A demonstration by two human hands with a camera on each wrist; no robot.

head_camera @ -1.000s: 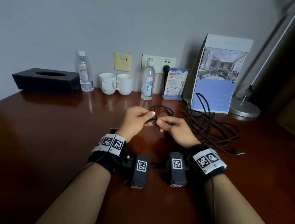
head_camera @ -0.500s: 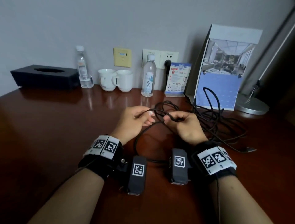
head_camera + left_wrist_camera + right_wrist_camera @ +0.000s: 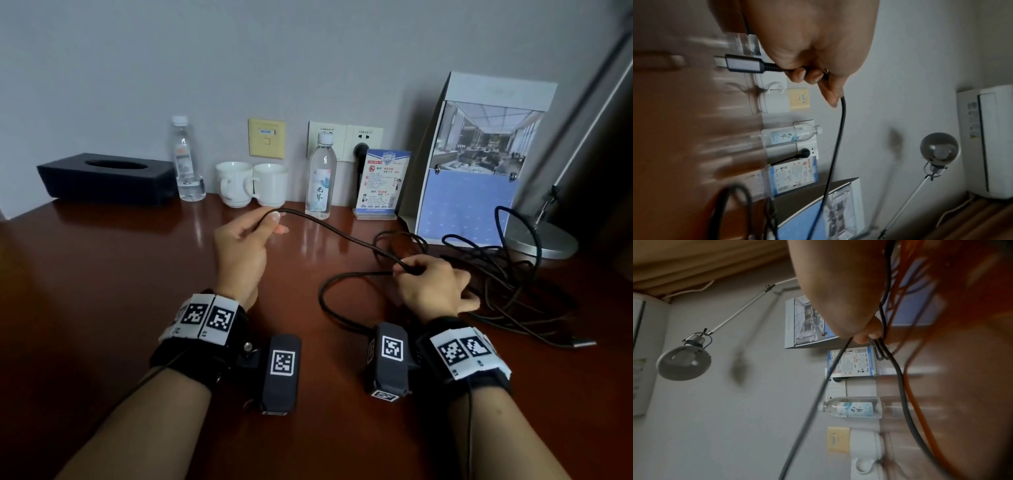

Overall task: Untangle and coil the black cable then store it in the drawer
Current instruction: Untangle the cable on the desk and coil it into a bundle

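We hold both forearms forward over the surface (image 3: pixel 102 274), wrists banded. Our left hand (image 3: pixel 239 250) is raised, fingers curled, pinching the black cable (image 3: pixel 342 236) near its end. Our right hand (image 3: pixel 428 284) sits lower, knuckles up, fingers closed round several cable strands

The left hand (image 3: pixel 239 251), which met the right hand (image 3: pixel 430 286) in front of the water bottle (image 3: pixel 320 178) a second ago, has moved up and away to the left of the bottle. A taut length of the black cable (image 3: pixel 346 236) now spans between the two hands. A loop of cable now lies on the desk (image 3: pixel 102 291) below the right hand.
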